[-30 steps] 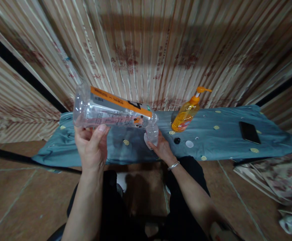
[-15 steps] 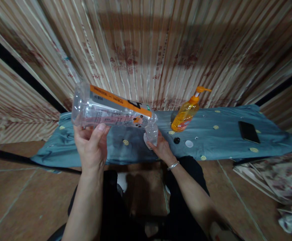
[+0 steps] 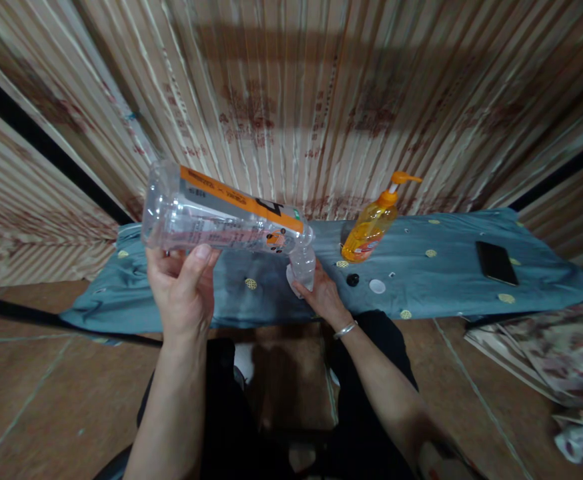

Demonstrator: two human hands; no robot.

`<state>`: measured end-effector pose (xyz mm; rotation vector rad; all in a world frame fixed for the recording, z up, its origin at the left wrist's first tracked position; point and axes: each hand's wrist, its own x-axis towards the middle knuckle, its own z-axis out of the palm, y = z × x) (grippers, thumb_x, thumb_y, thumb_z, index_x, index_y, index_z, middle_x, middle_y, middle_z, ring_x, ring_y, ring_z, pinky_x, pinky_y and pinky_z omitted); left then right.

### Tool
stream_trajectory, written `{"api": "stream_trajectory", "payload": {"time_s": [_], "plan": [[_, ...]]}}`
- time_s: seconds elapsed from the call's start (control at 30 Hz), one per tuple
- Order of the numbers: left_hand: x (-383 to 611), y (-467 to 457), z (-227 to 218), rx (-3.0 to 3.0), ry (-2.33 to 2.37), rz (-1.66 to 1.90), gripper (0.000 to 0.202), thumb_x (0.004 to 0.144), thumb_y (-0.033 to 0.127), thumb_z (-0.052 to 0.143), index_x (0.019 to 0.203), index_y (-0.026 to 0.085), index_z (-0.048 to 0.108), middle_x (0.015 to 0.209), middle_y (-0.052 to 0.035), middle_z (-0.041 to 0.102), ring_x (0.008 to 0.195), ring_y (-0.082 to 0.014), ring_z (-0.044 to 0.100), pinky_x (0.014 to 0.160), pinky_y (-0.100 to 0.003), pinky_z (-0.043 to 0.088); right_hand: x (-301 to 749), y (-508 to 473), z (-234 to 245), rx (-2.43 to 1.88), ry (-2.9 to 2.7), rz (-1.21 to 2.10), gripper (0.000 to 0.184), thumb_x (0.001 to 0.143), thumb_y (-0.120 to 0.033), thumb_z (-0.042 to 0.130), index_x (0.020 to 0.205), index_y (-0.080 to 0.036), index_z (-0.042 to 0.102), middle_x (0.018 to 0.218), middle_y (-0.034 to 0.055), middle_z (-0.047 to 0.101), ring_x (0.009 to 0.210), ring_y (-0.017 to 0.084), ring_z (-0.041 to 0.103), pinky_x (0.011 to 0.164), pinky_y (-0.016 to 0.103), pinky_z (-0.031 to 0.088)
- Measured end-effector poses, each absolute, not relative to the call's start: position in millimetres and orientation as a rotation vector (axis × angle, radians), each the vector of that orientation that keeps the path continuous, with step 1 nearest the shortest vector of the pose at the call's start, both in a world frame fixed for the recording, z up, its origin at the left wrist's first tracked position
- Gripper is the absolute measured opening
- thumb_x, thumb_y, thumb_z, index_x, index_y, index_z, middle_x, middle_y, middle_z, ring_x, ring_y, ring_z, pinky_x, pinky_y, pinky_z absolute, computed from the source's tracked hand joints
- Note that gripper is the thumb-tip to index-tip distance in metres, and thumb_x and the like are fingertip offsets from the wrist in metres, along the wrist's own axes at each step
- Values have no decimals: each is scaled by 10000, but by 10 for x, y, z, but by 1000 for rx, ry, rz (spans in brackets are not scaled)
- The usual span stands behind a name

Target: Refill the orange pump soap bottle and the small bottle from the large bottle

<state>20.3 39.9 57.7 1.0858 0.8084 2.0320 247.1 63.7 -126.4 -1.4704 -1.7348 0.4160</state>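
Fingers of the left hand (image 3: 184, 293) wrapped the large clear plastic bottle with an orange-striped label (image 3: 224, 217), tipping it so its mouth met the small clear bottle (image 3: 303, 265), which the right hand (image 3: 324, 297) pinched upright above the blue-grey cloth (image 3: 446, 267). Its long axis ran nearly level, neck pointing right and slightly down.

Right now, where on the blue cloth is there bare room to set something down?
Bare cloth lies between the white cap and the black phone, and at the cloth's left end under the big bottle held by the left hand. It is crowded around the small bottle in the right hand, the orange pump bottle and the black cap.
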Motion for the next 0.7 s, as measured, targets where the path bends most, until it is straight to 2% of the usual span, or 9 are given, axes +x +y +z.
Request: {"api": "stream_trajectory", "payload": {"time_s": [0.13,0.23,0.4,0.57,0.7], "plan": [[205,421,565,1078,781,2044,398,585,341,1003,884,287,746,926,5,693,872,-172,663,743,-275,584,2466,640,-1282,-1485,-1734,402,790,940,-485,676,1574,-84,428,1410,262,702,1271,392,711,1067,561,585],[200,442,543,1113,776,2050,418,614,358,990,925,265,726,964,-7,698,893,-184,653,787,-309,573,2465,640,-1290,-1498,-1731,381,815,937,-508,679,1576,-73,421,1383,264,714,1249,394,722,1056,558,590],[200,444,538,1113,799,2027,539,619,387,986,1087,326,727,1103,-19,716,942,-201,662,797,-320,566,2463,643,-1285,-1507,-1729,382,809,936,-499,676,1582,-87,418,1398,258,707,1244,396,723,1052,567,592],[203,432,558,1101,807,2024,593,603,395,988,1132,341,725,1163,-16,737,953,-197,684,779,-304,580,2462,645,-1282,-1491,-1727,381,785,929,-451,692,1567,-73,434,1394,267,707,1245,398,723,1063,568,588],[210,419,569,1115,802,1996,538,619,379,982,1100,367,740,1158,-9,743,992,-222,695,779,-325,588,2465,644,-1284,-1468,-1728,374,780,929,-438,693,1564,-65,436,1400,271,703,1248,401,719,1066,579,583]]}}
